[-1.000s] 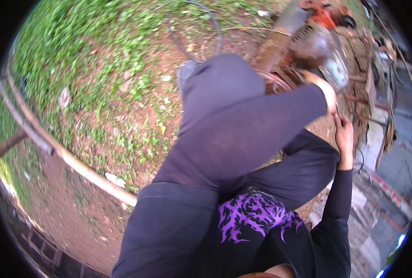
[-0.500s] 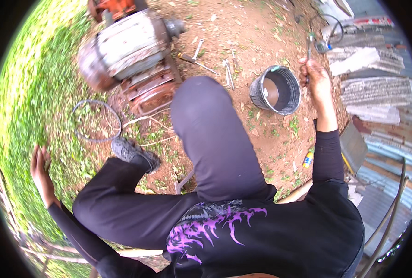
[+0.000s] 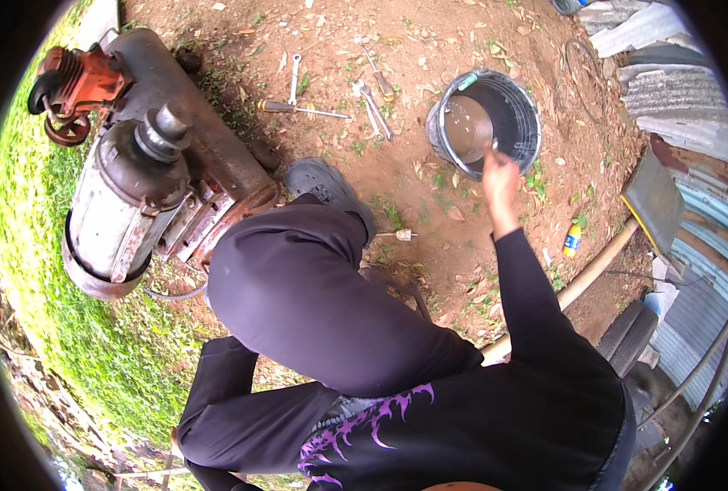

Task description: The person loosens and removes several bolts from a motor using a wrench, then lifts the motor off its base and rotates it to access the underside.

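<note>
My right hand [image 3: 501, 186] reaches over the near rim of a black bucket [image 3: 524, 123] that holds murky brown water [image 3: 467, 131]. Its fingers are closed, with a small pale bit showing at their tips; what they hold I cannot make out. Only a sliver of my left hand [image 3: 175, 442] shows at the lower left beside my bent leg, its fingers hidden. On the dirt left of the bucket lie a screwdriver [image 3: 302, 109], a wrench [image 3: 295, 78], pliers-like metal tools [image 3: 372, 108] and another screwdriver [image 3: 380, 78].
A rusty air compressor with a grey motor [image 3: 122, 196], an orange pump [image 3: 85, 78] and a dark tank [image 3: 184, 106] stands at the left on grass. A yellow bottle [image 3: 572, 240], a wooden-handled shovel [image 3: 654, 196], tires [image 3: 632, 337] and corrugated sheets [image 3: 679, 98] lie to the right.
My right hand has moved down and left, from beyond the bucket's right side to its near rim. My left hand has dropped mostly out of sight. My view and legs have shifted.
</note>
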A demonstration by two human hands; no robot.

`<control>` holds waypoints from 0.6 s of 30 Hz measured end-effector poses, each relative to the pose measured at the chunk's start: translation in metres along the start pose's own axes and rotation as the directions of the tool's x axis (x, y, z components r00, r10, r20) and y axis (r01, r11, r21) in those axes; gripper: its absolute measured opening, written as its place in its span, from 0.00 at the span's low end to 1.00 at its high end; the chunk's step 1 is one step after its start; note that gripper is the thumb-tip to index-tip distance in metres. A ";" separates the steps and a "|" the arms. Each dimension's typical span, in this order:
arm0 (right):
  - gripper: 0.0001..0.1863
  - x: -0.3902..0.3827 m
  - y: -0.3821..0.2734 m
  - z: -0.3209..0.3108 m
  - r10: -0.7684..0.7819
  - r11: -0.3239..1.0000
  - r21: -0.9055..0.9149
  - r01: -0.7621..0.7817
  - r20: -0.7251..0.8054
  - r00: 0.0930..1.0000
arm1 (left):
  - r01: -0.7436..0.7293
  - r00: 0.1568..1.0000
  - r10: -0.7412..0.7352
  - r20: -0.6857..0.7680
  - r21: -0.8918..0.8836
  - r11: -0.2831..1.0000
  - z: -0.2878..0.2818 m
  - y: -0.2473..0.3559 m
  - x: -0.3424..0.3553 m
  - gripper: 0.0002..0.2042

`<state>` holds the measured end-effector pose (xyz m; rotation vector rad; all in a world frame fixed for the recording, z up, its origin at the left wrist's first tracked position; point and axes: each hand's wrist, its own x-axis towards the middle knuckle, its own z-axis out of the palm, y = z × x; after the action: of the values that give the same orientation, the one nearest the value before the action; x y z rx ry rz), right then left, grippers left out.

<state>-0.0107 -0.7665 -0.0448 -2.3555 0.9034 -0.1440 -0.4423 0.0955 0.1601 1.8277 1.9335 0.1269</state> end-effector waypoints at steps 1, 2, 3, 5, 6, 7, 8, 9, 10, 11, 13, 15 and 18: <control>0.26 0.025 0.000 -0.003 0.049 0.999 -0.013 -0.048 0.050 0.998 | 0.001 1.000 0.000 0.031 -0.020 1.000 0.008 0.005 0.000 0.24; 0.27 0.070 0.059 0.018 -0.143 0.960 -0.231 0.159 0.082 0.986 | -0.001 0.998 0.003 0.056 -0.033 0.999 0.015 0.014 0.002 0.24; 0.27 0.097 0.073 0.032 -0.180 0.924 -0.301 0.238 0.207 0.962 | 0.001 0.997 0.002 0.074 -0.043 0.999 0.019 0.017 0.001 0.24; 0.25 0.122 0.072 0.052 0.051 0.968 -0.236 0.082 0.506 0.861 | 0.005 0.995 0.002 0.104 -0.061 0.998 0.029 0.023 -0.002 0.24; 0.25 0.135 0.084 0.073 0.098 0.950 -0.300 0.082 0.539 0.837 | 0.006 0.993 0.001 0.116 -0.061 0.998 0.031 0.025 -0.004 0.24; 0.24 0.141 0.082 0.088 0.142 0.929 -0.358 0.088 0.569 0.810 | 0.005 0.993 0.003 0.120 -0.069 0.998 0.032 0.029 -0.005 0.24; 0.24 0.146 0.081 0.098 0.162 0.887 -0.443 0.129 0.560 0.812 | 0.003 0.991 0.006 0.131 -0.069 0.998 0.032 0.033 -0.006 0.24; 0.25 0.146 0.071 0.106 0.179 0.838 -0.519 0.170 0.554 0.813 | -0.003 0.991 0.012 0.133 -0.073 0.997 0.031 0.036 -0.007 0.24; 0.25 0.145 0.064 0.112 0.222 0.818 -0.535 0.213 0.635 0.740 | -0.012 0.992 0.021 0.126 -0.071 0.997 0.032 0.041 -0.007 0.24; 0.24 0.138 0.058 0.120 0.218 0.815 -0.524 0.246 0.672 0.708 | -0.015 0.991 0.024 0.135 -0.072 0.997 0.031 0.045 -0.009 0.24; 0.23 0.122 0.056 0.122 0.228 0.795 -0.522 0.307 0.728 0.646 | -0.013 0.989 0.022 0.143 -0.068 0.998 0.034 0.045 -0.011 0.24; 0.20 0.125 0.062 0.134 0.196 0.681 -0.481 0.552 0.846 0.496 | -0.005 0.990 0.014 0.142 -0.062 0.998 0.031 0.045 -0.014 0.24; 0.19 0.119 0.048 0.118 0.227 0.625 -0.446 0.641 0.889 0.397 | 0.001 0.990 0.008 0.143 -0.061 0.998 0.033 0.045 -0.013 0.24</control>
<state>0.0880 -0.8118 -0.1813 -2.6160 -0.0498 1.6287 -0.3881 0.0799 0.1513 1.7511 1.8078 0.0534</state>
